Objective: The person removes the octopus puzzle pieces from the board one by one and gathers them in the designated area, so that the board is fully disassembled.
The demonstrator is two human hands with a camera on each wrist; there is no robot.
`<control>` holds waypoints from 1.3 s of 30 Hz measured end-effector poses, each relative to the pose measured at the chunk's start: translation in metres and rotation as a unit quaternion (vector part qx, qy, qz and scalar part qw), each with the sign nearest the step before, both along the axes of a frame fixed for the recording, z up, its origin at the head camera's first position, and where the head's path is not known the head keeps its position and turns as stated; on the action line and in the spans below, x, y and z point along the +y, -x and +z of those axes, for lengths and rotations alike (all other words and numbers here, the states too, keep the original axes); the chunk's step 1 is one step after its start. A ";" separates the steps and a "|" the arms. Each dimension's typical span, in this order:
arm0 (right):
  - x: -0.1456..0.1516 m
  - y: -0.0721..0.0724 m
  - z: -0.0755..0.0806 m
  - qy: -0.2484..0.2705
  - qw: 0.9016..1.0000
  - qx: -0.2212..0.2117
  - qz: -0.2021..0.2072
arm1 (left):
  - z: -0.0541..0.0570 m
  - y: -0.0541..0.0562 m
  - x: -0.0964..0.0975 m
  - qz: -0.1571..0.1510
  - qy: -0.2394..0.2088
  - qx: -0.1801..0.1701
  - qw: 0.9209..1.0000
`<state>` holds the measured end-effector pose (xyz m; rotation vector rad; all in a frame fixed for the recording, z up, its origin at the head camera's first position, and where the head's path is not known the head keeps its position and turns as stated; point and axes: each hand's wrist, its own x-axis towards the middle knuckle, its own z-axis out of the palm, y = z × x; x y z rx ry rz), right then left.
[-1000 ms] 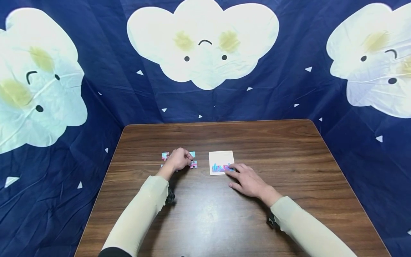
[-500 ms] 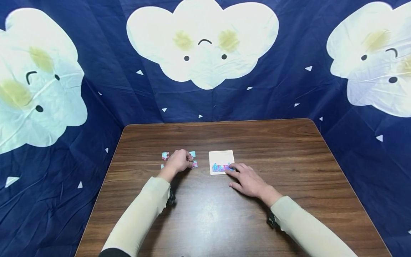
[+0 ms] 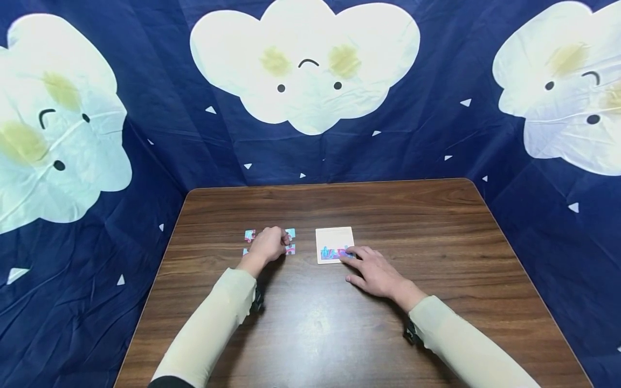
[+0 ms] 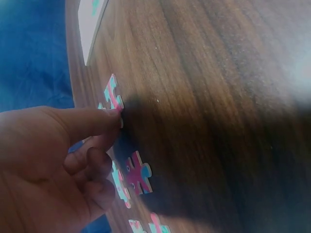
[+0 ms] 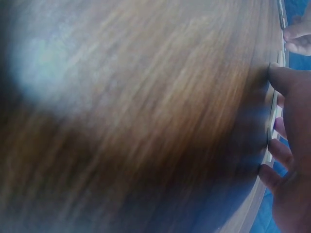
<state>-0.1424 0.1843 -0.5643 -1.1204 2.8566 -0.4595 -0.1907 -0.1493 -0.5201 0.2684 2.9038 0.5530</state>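
Note:
My left hand point(image 3: 268, 244) pinches a pink and light-blue jigsaw piece point(image 4: 112, 91) between thumb and finger, low over the table. In the head view that jigsaw piece point(image 3: 290, 249) shows just right of the fingertips. Other loose pieces lie around the hand: one light-blue piece point(image 3: 290, 233) behind it, another piece point(image 3: 249, 235) to its left, and a pink one point(image 4: 139, 174) under the palm. My right hand point(image 3: 375, 272) rests with spread fingers on the lower right corner of a white puzzle board point(image 3: 335, 237). A coloured row of fitted pieces point(image 3: 330, 254) fills the board's near edge, partly hidden by those fingers.
The brown wooden table point(image 3: 310, 323) carries the board and the pieces. Dark blue cloth point(image 3: 160, 134) with white clouds hangs behind and at both sides of it. Bare wood lies between the two forearms.
The left hand has shifted slightly, and the pinched jigsaw piece has moved a little right, then back left. The right hand and the board have stayed in place.

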 end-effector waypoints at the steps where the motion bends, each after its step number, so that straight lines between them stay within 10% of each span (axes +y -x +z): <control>1: 0.000 0.000 0.000 -0.003 1.000 -0.003 -0.001 | 0.000 0.000 -0.001 0.002 -0.004 -0.001 1.000; 12: -0.001 0.002 0.004 -0.002 1.000 0.010 0.008 | -0.005 -0.004 -0.013 0.015 -0.108 -0.015 0.994; 21: -0.005 0.005 0.011 -0.044 0.999 0.002 0.007 | 0.002 -0.004 -0.006 0.030 -0.216 -0.057 0.974; 31: -0.009 0.005 0.016 -0.026 0.999 -0.007 0.032 | 0.002 -0.006 0.025 0.005 -0.258 -0.055 0.964; 39: -0.016 0.009 0.022 -0.027 0.999 -0.001 0.044 | -0.006 -0.004 0.058 -0.043 -0.228 -0.050 0.971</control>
